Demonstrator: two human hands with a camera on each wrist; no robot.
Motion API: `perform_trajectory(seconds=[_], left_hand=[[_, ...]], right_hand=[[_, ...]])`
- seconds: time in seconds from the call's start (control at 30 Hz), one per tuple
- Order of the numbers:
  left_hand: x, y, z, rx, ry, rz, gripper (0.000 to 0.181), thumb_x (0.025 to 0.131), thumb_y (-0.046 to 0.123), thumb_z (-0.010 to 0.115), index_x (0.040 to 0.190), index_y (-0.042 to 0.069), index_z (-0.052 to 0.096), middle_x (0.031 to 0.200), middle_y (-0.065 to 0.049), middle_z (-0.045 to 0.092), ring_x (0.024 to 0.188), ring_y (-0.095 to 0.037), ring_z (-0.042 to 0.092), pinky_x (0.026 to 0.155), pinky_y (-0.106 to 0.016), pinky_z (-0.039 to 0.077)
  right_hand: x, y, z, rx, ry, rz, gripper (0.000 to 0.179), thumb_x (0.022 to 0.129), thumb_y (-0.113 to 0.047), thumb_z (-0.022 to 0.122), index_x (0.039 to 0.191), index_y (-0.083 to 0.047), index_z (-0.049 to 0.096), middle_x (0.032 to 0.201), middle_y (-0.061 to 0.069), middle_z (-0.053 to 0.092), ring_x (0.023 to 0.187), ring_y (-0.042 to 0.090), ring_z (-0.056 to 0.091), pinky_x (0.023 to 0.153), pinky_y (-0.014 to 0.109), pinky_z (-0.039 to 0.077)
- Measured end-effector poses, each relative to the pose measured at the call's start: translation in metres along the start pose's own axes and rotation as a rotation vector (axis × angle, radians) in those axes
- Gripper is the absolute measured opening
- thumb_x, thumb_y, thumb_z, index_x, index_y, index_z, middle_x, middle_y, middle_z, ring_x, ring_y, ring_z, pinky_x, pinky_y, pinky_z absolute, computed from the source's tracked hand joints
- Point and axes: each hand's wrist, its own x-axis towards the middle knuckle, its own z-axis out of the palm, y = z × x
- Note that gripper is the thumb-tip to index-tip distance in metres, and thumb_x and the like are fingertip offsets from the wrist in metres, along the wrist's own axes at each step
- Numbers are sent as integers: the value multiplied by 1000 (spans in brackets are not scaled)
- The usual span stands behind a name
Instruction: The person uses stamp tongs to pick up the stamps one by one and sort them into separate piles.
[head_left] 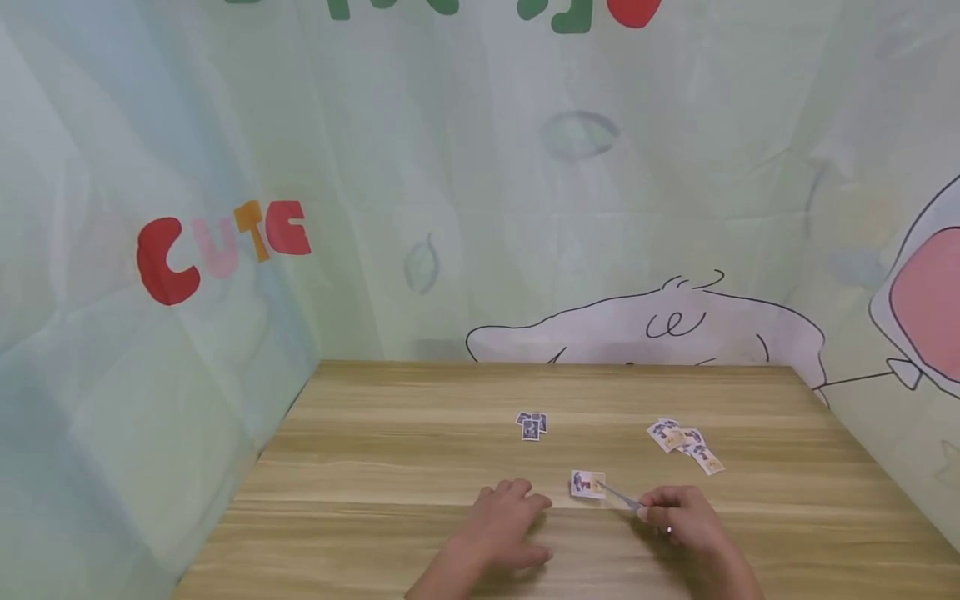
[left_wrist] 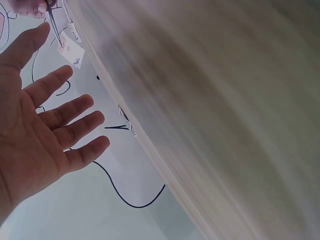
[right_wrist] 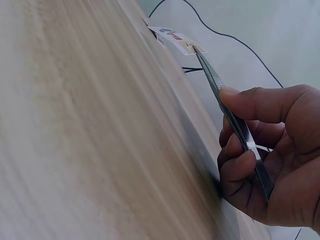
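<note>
My right hand (head_left: 686,518) grips a pair of metal tweezers (right_wrist: 231,117), thumb and fingers curled round them. At the tweezers' tips is one small printed stamp (head_left: 587,484) with a white border; in the right wrist view the tips pinch its edge and it hangs above the wooden table (head_left: 360,467). My left hand (head_left: 501,527) is held to the left of that stamp, fingers spread and holding nothing. The left wrist view shows its palm (left_wrist: 30,135) and straight fingers, apart from the stamp.
Toward the back right of the table lies a loose group of similar stamps (head_left: 682,440), overlapping. Several smaller dark stamps (head_left: 531,428) overlap one another farther back, near the middle. A printed cloth backdrop (head_left: 465,183) rises behind the table's far edge.
</note>
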Motion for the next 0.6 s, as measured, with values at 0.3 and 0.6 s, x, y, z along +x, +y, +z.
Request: perform_trajectory(seconds=[0.3, 0.6], left_hand=[[8, 5, 1, 4, -10, 6, 59, 75, 50, 68, 124, 18, 58, 124, -7, 51, 112, -24, 47, 90, -46, 42], [16, 9, 1, 3, 0, 35, 59, 75, 49, 68, 124, 19, 58, 121, -5, 53, 108, -22, 49, 87, -45, 43]], right_hand=[[-1, 3, -9, -3, 39, 26, 23, 75, -1, 65, 94, 12, 62, 66, 4, 53, 52, 12, 44, 44, 22, 38], [-1, 9, -24, -23, 71, 28, 26, 77, 0, 63, 97, 15, 61, 65, 4, 53, 51, 12, 44, 44, 22, 39]])
